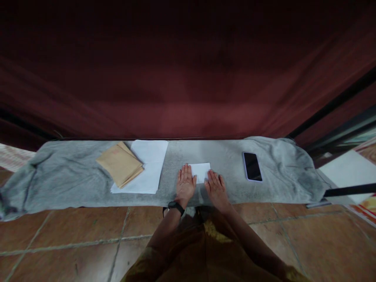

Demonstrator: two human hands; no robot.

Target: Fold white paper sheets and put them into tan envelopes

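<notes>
A small white piece of paper, which looks folded, lies flat on the grey cloth between my hands. My left hand rests palm down over its left edge, fingers stretched out and pointing away from me. Over the lower right edge lies my right hand, also flat, with its fingers extended. Both hands partly cover the paper, so its side edges are hidden. A dark band circles my left wrist.
Brown paper envelopes lie on white sheets to the left. A phone lies to the right. Grey cloth covers the narrow surface. Behind it stands a dark red panel; brown floor tiles show below.
</notes>
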